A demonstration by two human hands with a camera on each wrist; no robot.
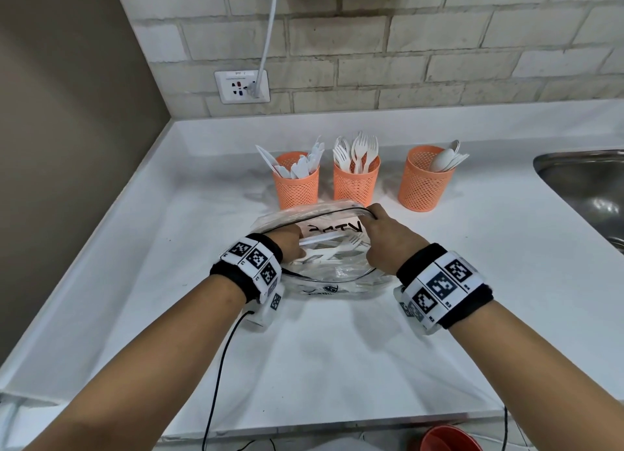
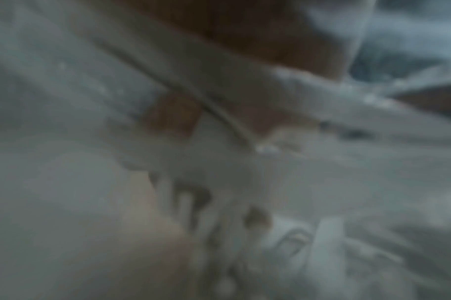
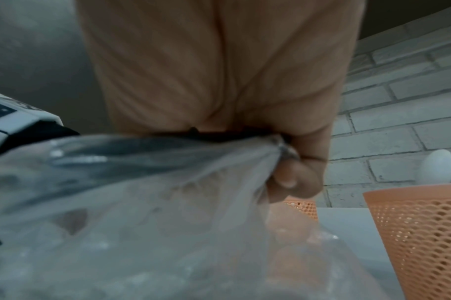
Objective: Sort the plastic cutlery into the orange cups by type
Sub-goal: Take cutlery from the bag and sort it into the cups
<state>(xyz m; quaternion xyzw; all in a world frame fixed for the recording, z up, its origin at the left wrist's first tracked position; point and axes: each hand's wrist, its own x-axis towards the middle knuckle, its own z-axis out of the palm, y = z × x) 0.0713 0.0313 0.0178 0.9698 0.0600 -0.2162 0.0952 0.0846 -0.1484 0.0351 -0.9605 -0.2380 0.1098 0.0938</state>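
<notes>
Three orange mesh cups stand in a row at the back of the white counter. The left cup [image 1: 297, 184] holds knives, the middle cup [image 1: 356, 184] forks, and the right cup [image 1: 425, 185] spoons. In front of them lies a clear zip bag [image 1: 324, 275] with white cutlery inside. My left hand [image 1: 299, 244] is inside the bag's mouth, its fingers curled round a white cutlery handle [image 1: 322, 239]; I cannot tell its type. My right hand [image 1: 371, 214] pinches the bag's black rim [image 3: 281, 149] and holds it up. The left wrist view is blurred and shows only pale cutlery [image 2: 188, 203].
A steel sink [image 1: 580, 187] is set into the counter at the right. A wall socket [image 1: 241, 86] with a plugged white cable sits on the brick wall behind. A red round object [image 1: 449, 439] lies below the counter's front edge. Black wires hang from my wrists.
</notes>
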